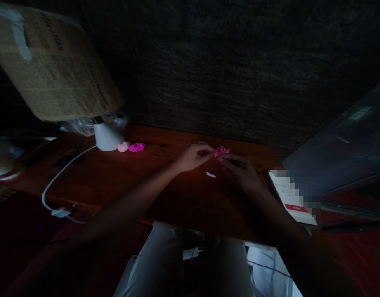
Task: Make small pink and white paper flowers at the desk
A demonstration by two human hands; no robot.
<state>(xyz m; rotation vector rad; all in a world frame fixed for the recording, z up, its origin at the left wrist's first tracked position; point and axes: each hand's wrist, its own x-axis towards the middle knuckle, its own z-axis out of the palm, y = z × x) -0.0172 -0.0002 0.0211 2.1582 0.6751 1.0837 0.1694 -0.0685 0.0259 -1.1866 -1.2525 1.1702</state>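
Over the wooden table [124, 181], my left hand [194, 156] pinches the left side of a small pink crumpled piece [221, 152] with a ragged edge. The fingers of my right hand [239, 168] close on its lower right side, so both hands hold it between them. Its material is hard to make out in the dim light; it looks like soft clay. Just below, between the hands, a small white strip [211, 175] lies on the wood. Farther left, a pale pink lump [123, 147] and a bright magenta lump [137, 147] sit side by side against the lamp base.
A lamp with a newsprint-patterned shade [66, 70] and a white base [106, 136] stands at the left, its white cable [58, 177] running over the table edge. A white box or book [290, 198] lies at the right. A dark wall [239, 74] rises behind.
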